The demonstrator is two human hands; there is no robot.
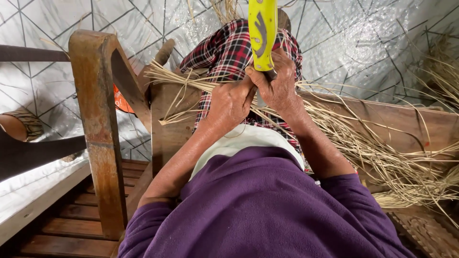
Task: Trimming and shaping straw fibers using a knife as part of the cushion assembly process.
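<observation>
My right hand (279,86) grips the lower end of a yellow tool (262,33) with a dark curved mark, held upright above my lap. My left hand (230,102) is closed on a bundle of pale dry straw strands (191,83) that runs across a wooden block (167,124) in front of me. The two hands touch each other at the fingers, just under the yellow tool. My lap is covered by red, black and white plaid cloth (224,52), and purple sleeves cover my upper arms.
A worn wooden chair arm and post (98,119) stand at the left. Loose straw (392,162) lies piled over a wooden bench (411,122) on the right. The floor (363,43) is pale tile with dark lines. A slatted wooden seat (71,224) is at lower left.
</observation>
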